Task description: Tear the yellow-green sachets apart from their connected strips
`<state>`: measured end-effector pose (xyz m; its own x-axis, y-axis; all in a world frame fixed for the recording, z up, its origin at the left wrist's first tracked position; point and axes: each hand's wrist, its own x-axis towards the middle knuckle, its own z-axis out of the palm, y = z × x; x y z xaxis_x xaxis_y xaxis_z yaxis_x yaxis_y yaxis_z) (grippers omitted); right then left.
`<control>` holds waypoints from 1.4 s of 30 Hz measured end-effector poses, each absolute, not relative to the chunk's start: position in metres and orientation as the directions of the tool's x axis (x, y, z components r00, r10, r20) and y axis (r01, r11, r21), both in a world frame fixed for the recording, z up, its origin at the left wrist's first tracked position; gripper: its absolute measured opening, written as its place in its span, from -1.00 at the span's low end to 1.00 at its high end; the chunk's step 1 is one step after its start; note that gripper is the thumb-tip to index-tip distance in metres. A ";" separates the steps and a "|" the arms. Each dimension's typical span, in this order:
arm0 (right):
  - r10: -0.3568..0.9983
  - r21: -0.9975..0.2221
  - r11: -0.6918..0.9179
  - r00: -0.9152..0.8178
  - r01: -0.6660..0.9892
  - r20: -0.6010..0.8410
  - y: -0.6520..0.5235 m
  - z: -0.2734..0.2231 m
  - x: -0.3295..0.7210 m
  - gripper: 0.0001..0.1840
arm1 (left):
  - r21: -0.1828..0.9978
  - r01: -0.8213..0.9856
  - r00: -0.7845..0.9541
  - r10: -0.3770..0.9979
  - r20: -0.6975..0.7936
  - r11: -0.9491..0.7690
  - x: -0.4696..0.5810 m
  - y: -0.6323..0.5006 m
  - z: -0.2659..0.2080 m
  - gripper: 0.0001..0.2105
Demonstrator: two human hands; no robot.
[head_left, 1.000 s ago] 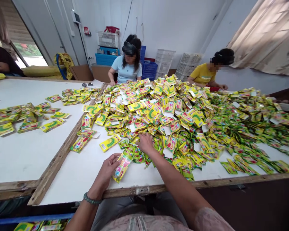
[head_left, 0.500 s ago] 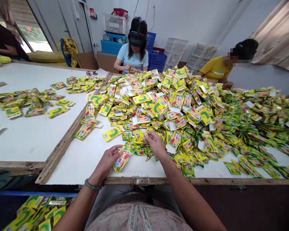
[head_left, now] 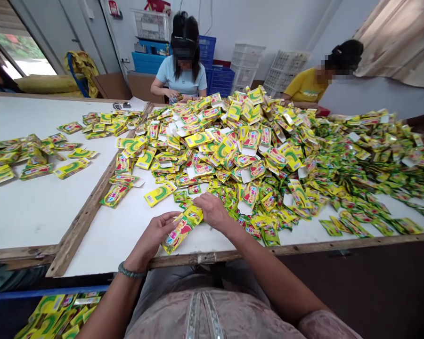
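Near the table's front edge, my left hand is closed around a small yellow-and-green printed carton, tilted with its upper end to the right. My right hand pinches a small yellow packet at that upper end. The packet meets the carton there; whether it is partly inside, I cannot tell. Just beyond my hands lie loose green-and-yellow packets and a single carton. Behind them rises a big heap of cartons, several with white flaps open.
More packets spread to the right. A wooden strip divides the table, with cartons left of it. Low at left stands a blue crate holding cartons. Two co-workers, in a blue top and a yellow top, sit across the table.
My right hand has brought the packet left and down to the carton's upper end. The left hand keeps its hold. The view has turned slightly right.
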<state>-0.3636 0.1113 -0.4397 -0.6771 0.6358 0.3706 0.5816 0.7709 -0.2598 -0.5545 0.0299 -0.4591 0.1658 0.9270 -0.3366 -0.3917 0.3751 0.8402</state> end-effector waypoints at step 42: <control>0.935 -0.745 0.333 -0.302 0.578 0.185 0.075 -0.426 -0.358 -0.76 | 0.861 -0.431 0.156 0.962 -0.223 0.270 -0.543 0.025 -0.456 -0.54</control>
<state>-0.3583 0.0753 -0.4255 -0.3015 0.9354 0.1846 0.5783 0.3334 -0.7446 -0.5431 0.0249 -0.4558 0.1558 0.9622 -0.2233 -0.4315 0.2697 0.8609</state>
